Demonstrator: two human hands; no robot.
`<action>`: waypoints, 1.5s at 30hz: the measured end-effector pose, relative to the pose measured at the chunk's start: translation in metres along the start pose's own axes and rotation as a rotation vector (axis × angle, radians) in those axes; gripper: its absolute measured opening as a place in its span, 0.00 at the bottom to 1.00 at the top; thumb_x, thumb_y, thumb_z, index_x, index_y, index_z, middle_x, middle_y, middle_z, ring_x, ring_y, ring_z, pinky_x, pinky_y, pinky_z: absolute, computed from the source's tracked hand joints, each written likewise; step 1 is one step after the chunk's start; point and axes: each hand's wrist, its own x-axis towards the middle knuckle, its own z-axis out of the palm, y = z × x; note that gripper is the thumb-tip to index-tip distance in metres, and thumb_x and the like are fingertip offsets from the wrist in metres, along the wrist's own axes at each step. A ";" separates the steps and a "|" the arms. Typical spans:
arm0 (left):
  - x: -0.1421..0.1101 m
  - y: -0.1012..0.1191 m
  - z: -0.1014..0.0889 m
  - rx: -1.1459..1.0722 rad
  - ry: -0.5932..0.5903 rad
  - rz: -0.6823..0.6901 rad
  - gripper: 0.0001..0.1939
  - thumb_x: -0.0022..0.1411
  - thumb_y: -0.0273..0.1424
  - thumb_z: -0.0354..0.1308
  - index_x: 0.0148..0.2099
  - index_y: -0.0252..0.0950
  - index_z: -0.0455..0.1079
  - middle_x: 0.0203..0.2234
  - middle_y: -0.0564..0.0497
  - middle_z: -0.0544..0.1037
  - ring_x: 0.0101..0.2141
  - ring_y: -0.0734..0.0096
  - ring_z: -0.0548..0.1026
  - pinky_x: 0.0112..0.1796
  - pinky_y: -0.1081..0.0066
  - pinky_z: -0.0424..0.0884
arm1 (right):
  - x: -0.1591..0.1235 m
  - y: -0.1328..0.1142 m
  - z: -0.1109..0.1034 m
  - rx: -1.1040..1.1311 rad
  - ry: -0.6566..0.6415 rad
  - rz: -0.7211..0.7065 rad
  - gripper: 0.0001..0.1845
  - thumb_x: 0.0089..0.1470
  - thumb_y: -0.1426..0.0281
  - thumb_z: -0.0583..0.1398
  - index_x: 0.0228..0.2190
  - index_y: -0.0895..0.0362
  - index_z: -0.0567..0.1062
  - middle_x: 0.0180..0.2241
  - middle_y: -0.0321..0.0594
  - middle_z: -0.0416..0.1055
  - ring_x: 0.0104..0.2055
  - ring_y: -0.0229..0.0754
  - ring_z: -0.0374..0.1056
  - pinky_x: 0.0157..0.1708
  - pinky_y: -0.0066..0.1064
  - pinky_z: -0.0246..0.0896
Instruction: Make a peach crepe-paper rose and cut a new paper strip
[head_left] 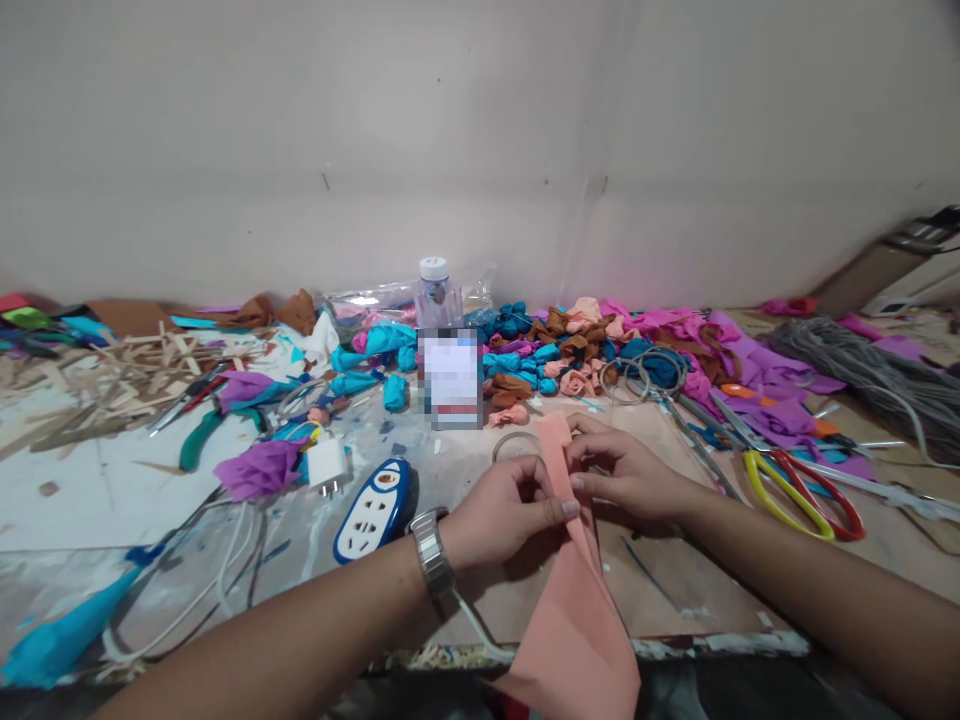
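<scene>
A long strip of salmon-pink crepe paper [574, 610] runs from between my hands down over the table's front edge, its upper part folded narrow. My left hand [510, 515], with a metal watch [431, 550] on the wrist, pinches the folded part between thumb and fingers. On the strip's right side, my right hand [619, 470] grips its upper edge with bent fingers. Just beyond the strip lies a thin metal ring [516, 443]. Small salmon paper flowers [508, 415] sit a little farther back.
Red-and-yellow-handled scissors [806, 495] lie at right, near a grey cord bundle [870, 385]. A blue-and-white power strip [375, 510] and white charger [326, 462] are at left. A pixelated phone-like screen [452, 375] stands before a bottle [435, 290]. Wood sticks [150, 370] are piled far left.
</scene>
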 end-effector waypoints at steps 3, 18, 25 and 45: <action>0.000 0.000 -0.001 0.082 0.002 0.004 0.25 0.48 0.48 0.73 0.32 0.33 0.69 0.24 0.53 0.70 0.27 0.73 0.69 0.31 0.72 0.65 | -0.001 -0.001 0.000 0.007 0.013 -0.004 0.21 0.55 0.51 0.65 0.28 0.57 0.78 0.34 0.40 0.62 0.39 0.44 0.61 0.40 0.35 0.61; 0.000 0.008 0.002 0.045 -0.003 0.008 0.23 0.56 0.49 0.67 0.34 0.32 0.69 0.27 0.51 0.73 0.28 0.74 0.69 0.32 0.71 0.65 | -0.003 -0.008 0.005 0.186 0.104 0.177 0.21 0.48 0.51 0.70 0.23 0.57 0.80 0.31 0.38 0.64 0.31 0.38 0.61 0.28 0.29 0.60; -0.001 0.013 0.004 0.019 -0.034 0.033 0.24 0.58 0.51 0.64 0.34 0.33 0.67 0.24 0.52 0.72 0.25 0.74 0.69 0.31 0.71 0.65 | -0.001 -0.007 0.004 0.124 0.161 0.174 0.21 0.46 0.52 0.70 0.22 0.57 0.80 0.27 0.37 0.63 0.30 0.38 0.60 0.26 0.28 0.58; 0.002 0.010 0.003 -0.004 -0.022 0.052 0.17 0.64 0.44 0.61 0.36 0.34 0.65 0.27 0.52 0.73 0.28 0.72 0.71 0.34 0.70 0.66 | 0.000 -0.011 0.004 0.185 0.182 0.235 0.22 0.45 0.53 0.71 0.22 0.59 0.77 0.25 0.35 0.65 0.27 0.35 0.61 0.27 0.27 0.58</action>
